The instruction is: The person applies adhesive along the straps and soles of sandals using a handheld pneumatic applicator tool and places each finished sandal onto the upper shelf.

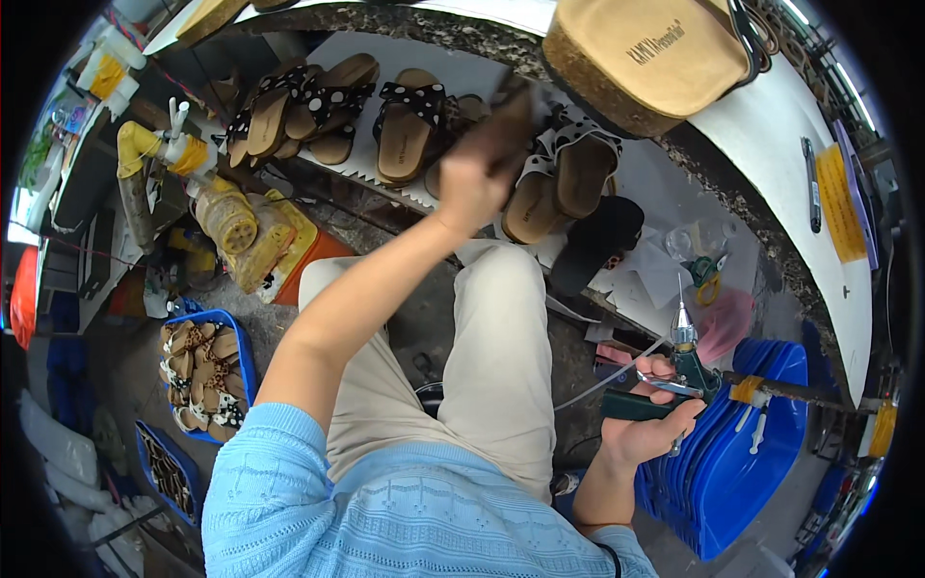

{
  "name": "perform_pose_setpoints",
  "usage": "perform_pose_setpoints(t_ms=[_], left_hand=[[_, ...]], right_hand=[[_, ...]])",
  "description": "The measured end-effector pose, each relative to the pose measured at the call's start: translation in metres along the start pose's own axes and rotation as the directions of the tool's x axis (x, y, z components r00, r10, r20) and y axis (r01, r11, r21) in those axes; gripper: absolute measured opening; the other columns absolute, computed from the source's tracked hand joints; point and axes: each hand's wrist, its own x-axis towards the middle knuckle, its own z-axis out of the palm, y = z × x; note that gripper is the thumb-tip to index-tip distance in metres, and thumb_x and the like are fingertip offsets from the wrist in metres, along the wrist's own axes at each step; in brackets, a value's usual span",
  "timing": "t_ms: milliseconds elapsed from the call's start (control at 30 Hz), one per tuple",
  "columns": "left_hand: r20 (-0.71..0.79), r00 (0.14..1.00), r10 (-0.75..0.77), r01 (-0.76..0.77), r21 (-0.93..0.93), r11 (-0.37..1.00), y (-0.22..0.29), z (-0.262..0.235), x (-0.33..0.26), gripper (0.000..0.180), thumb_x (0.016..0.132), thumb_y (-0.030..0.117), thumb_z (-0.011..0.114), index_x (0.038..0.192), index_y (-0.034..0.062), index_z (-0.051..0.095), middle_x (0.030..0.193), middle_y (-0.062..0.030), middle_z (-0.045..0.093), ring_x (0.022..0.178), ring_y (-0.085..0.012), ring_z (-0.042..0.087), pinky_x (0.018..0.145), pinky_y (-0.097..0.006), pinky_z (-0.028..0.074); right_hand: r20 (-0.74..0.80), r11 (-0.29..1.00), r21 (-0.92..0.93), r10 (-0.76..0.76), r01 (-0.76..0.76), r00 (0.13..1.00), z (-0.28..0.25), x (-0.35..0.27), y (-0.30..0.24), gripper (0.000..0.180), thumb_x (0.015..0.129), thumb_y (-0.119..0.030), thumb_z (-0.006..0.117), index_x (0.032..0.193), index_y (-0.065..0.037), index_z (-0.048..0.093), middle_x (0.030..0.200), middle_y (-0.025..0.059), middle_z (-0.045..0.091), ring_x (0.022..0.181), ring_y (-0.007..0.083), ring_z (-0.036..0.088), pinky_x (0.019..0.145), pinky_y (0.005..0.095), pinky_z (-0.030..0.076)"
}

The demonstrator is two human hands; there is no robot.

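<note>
My left hand (470, 188), smeared by motion, reaches over the shelf of sandals, closed around a blurred brown sandal (514, 120). In my right hand (647, 431), low at the right, is a dark green pistol-shaped gun (699, 376). The gun has a silver lever, a cone nozzle and a thin needle tip pointing away from me. Polka-dot strap sandals stand in a row on the shelf, one upright sandal (405, 135) just left of my left hand. To that hand's right lean a pair of sandals (585, 173) and a dark sandal (597, 246).
A thick-soled tan sandal (646, 58) rests on the white worktop (771, 154) above the shelf. Stacked blue trays (761, 462) stand below at the right. A blue basket (246, 352) of sandals sits at the left, near yellow-stained containers (236, 226). A thin hose (607, 374) runs beside the gun.
</note>
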Motion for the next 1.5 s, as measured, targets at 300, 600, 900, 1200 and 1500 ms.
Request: perform_pose_setpoints(t_ms=[300, 600, 900, 1200, 1500], left_hand=[[0.594, 0.727, 0.345, -0.332, -0.137, 0.933, 0.037, 0.045, -0.034, 0.042, 0.073, 0.028, 0.082, 0.106, 0.0028, 0.072, 0.121, -0.0139, 0.069, 0.125, -0.0343, 0.058, 0.109, -0.046, 0.045], [0.102, 0.809, -0.579, 0.305, 0.768, 0.562, -0.118, -0.061, -0.036, 0.099, 0.077, 0.045, 0.081, 0.150, -0.0019, 0.034, 0.135, -0.0354, 0.048, 0.116, -0.0519, 0.051, 0.100, -0.054, 0.043], [0.093, 0.987, -0.129, 0.029, 0.689, 0.724, -0.172, -0.130, 0.002, 0.072, 0.078, 0.035, 0.079, 0.135, -0.0001, 0.052, 0.119, -0.0303, 0.058, 0.110, -0.0497, 0.051, 0.098, -0.052, 0.043], [0.181, 0.713, -0.677, 0.299, 0.795, 0.528, -0.156, -0.091, -0.019, 0.060, 0.095, 0.056, 0.056, 0.112, -0.0020, 0.059, 0.097, -0.0319, 0.067, 0.090, -0.0494, 0.066, 0.076, -0.054, 0.056], [0.174, 0.607, -0.776, 0.590, 0.555, 0.586, -0.151, -0.075, -0.012, 0.064, 0.086, 0.053, 0.070, 0.125, 0.0015, 0.067, 0.111, -0.0246, 0.069, 0.113, -0.0497, 0.059, 0.103, -0.052, 0.043]], right_hand=[[0.025, 0.992, 0.121, -0.045, 0.041, 0.999, 0.004, 0.002, -0.002, 0.047, 0.105, -0.048, 0.049, 0.107, -0.005, 0.068, 0.099, 0.0072, 0.068, 0.098, 0.0205, 0.062, 0.090, 0.0364, 0.053], [-0.006, 0.996, 0.088, 0.023, -0.022, 1.000, -0.005, -0.004, 0.005, 0.044, 0.104, -0.048, 0.052, 0.111, -0.007, 0.065, 0.093, 0.0040, 0.069, 0.102, 0.0211, 0.062, 0.094, 0.0402, 0.052], [0.099, 0.993, 0.114, 0.027, -0.038, 0.995, -0.001, 0.005, 0.009, 0.048, 0.105, -0.049, 0.048, 0.119, -0.005, 0.062, 0.103, 0.0068, 0.067, 0.105, 0.0217, 0.061, 0.096, 0.0421, 0.049], [-0.057, 0.998, 0.053, 0.040, -0.037, 0.998, 0.011, 0.001, 0.029, 0.057, 0.105, -0.050, 0.048, 0.111, 0.005, 0.062, 0.097, 0.0174, 0.071, 0.087, 0.0271, 0.070, 0.085, 0.0452, 0.058], [0.115, 1.000, -0.009, 0.029, -0.028, 0.993, 0.000, -0.002, 0.025, 0.046, 0.106, -0.046, 0.048, 0.125, -0.005, 0.057, 0.106, 0.0139, 0.068, 0.095, 0.0274, 0.067, 0.090, 0.0470, 0.055]])
